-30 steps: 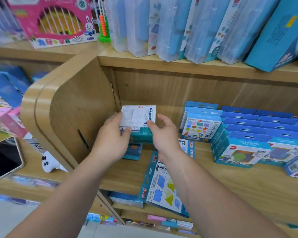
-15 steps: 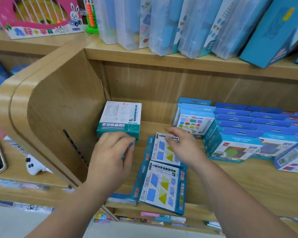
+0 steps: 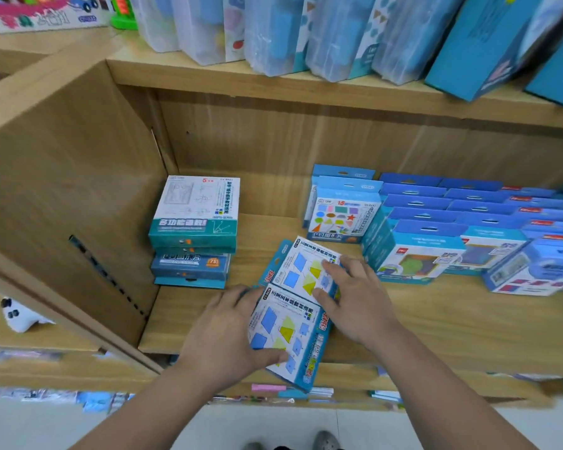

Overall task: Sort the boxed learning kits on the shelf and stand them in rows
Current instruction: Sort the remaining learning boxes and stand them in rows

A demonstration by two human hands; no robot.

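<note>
Two flat shape kits lie on the wooden shelf point(image 3: 436, 319), to the right of the teal box stack point(image 3: 192, 228). The left hand point(image 3: 228, 339) grips the near kit point(image 3: 286, 332) at its left edge, thumb on the cover. The right hand point(image 3: 355, 300) rests spread on the far kit point(image 3: 306, 267), fingers flat, not closed around it.

wooden shelving unit point(image 3: 273, 151) | curved side panel point(image 3: 62, 190) | pale tiled floor point(image 3: 273, 427) | even light
</note>
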